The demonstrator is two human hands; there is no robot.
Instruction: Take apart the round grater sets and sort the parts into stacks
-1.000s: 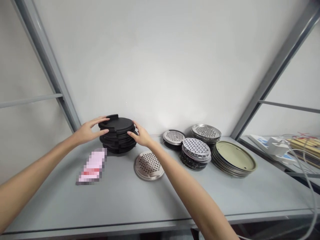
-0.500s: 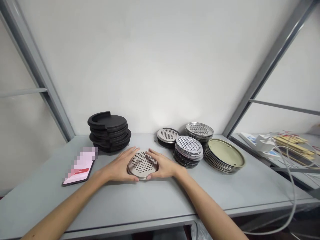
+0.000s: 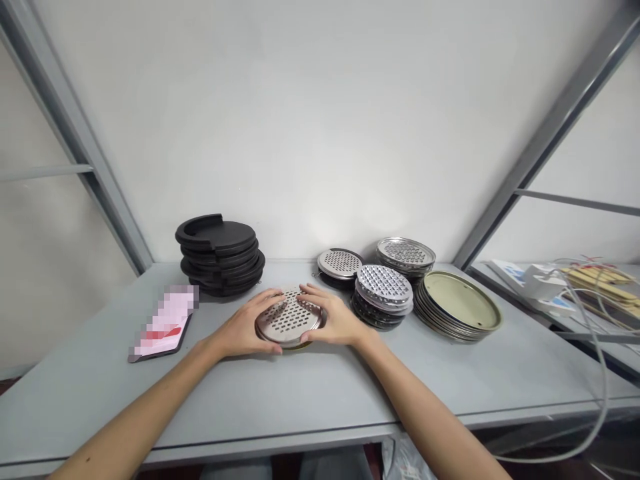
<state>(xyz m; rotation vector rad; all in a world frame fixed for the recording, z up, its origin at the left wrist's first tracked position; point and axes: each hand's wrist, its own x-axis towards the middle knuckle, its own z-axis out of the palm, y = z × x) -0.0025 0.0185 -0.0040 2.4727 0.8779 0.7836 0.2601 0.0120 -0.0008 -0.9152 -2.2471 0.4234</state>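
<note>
**Both hands on the perforated metal disc, mid-worktop**

Head cam, looking down at a grey worktop [image 3: 280,400] w/ a white wall behind. Left hand [image 3: 243,328] and right hand [image 3: 334,321] sit on either side of one round perforated metal disc [image 3: 289,321], approx. centre of the worktop, near the front half. Grip-wise: both hands are clamped on the disc's rim, fingers curled over the far edge, thumbs at the near edge. The disc looks tilted a bit, far edge up, w/ something yellowish showing under its near edge. Can't tell if it's fully off the surface or just tipped.

Other stuff around:
- Stack of black round lids [image 3: 219,257] at the back left, close to the wall, well apart from the hands. Top one has a raised lip.
- Phone [image 3: 163,327] lying flat, left of the left hand, screen blurred out pink.
- Right of the hands, just beside the right hand: a stack of discs w/ a raised-hole grater top [image 3: 383,295].
- Behind that, two more stacks: small-hole disc stack [image 3: 340,265] and another silver stack [image 3: 406,254] nearer the wall.
- Further right, a pile of shallow pans w/ pale green insides [image 3: 459,305], touching or nearly touching the grater stack, can't say which.
- Far right, a separate surface w/ white cables [image 3: 585,313], papers and some wooden strips, too cluttered to make out more.

Grey metal frame posts slant up on both sides.
</note>
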